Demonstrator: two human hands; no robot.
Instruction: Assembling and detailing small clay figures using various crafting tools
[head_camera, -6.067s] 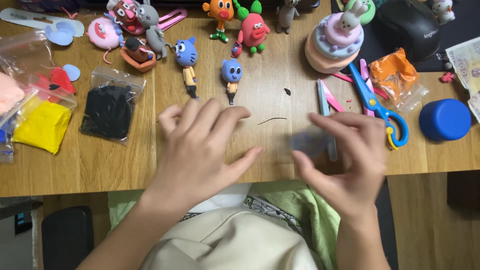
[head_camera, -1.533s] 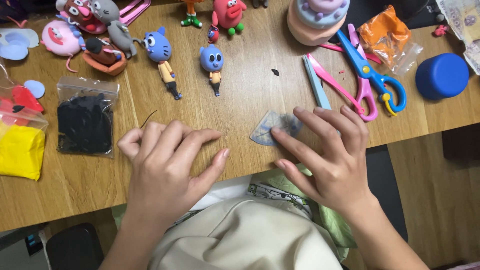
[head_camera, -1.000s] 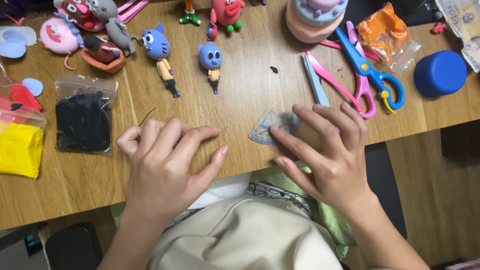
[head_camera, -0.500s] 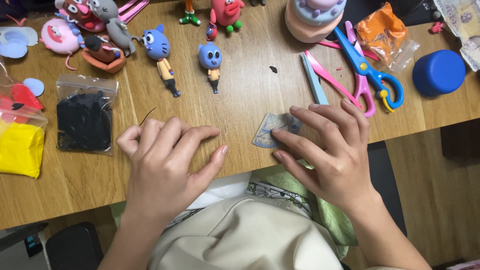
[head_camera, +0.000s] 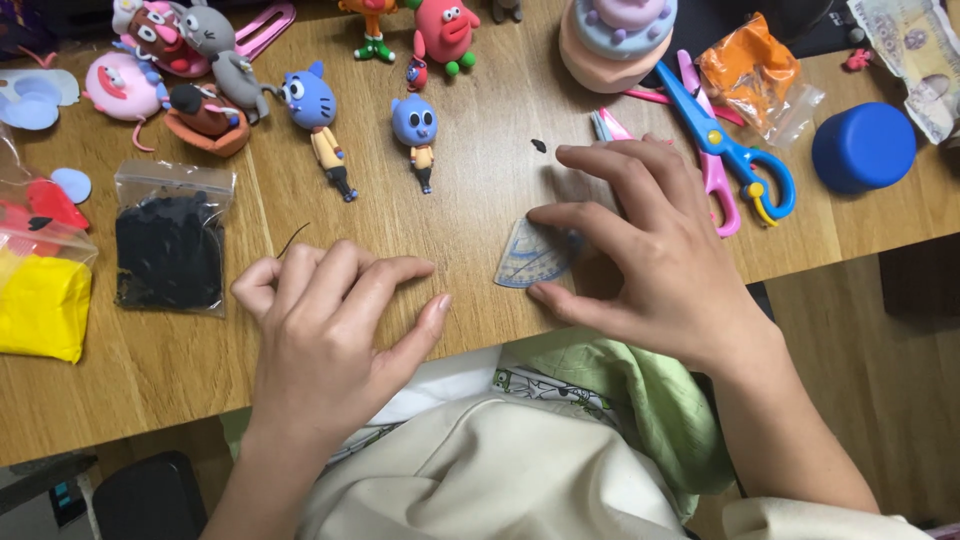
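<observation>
- Right hand (head_camera: 650, 250): palm down on the wooden table (head_camera: 480, 200), fingers spread. Forefinger and thumb tips pinch the edges of a small clear plastic protractor (head_camera: 532, 257); the remaining fingers arch above the wood behind it.
- Small clear plastic protractor: flat on the table near the front edge, rounded side toward the person, partly covered by the right hand.
- Left hand (head_camera: 330, 320): palm down, fingers loosely bent, holding nothing; fingertips rest on the bare wood, well apart from the protractor.
- Thin dark thread-like strip (head_camera: 293, 238): lies on the table just beyond the left hand's knuckles.
- Clear bag of black clay (head_camera: 170, 245): flat on the table, left of the left hand.
- Yellow clay in a clear bag (head_camera: 42, 305): at the far left edge, beside the black bag.
- Two blue-headed clay figures (head_camera: 315, 120), (head_camera: 415, 130): lying on their backs beyond both hands.
- Small black speck (head_camera: 538, 145): just beyond the right fingertips.
- Blue-handled scissors (head_camera: 730, 150): crossing a pink-handled pair (head_camera: 712, 175), right of the right hand.
- Blue round lid (head_camera: 862, 147): near the right edge of the table.
- Orange clay in a clear bag (head_camera: 755, 75): behind the scissors.
- Tiered pink and lilac clay cake (head_camera: 615, 35): at the far edge.
- Red-pink clay figure with green feet (head_camera: 445, 30): left of the cake.
- Grey clay mouse (head_camera: 222, 55): far left, among other clay figures.
</observation>
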